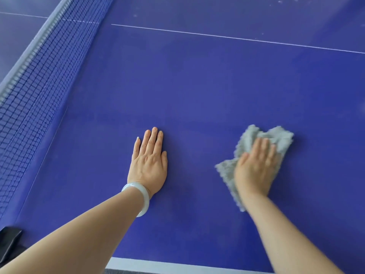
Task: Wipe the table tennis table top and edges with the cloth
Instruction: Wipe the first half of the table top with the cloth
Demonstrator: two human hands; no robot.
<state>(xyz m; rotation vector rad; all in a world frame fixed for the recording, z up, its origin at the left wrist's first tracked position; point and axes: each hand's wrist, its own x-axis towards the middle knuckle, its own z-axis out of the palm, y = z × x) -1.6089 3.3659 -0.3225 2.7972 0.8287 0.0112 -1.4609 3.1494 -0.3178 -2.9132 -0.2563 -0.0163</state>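
Count: 2 hands, left hand point(149, 165) and right hand point(256, 167). 1 cloth point(280, 139). 1 table point(197, 86). 1 net point(29, 91). 1 bangle point(142, 196). 1 thin white line point(237, 38), 1 wide stripe point(158, 265) at near edge. 1 black item point(9, 240), near-left corner.

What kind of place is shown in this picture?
Probably a games or sports room, though the room itself is out of view. A blue table tennis table top, crossed by a thin white line, and a dark mesh net fill the view.
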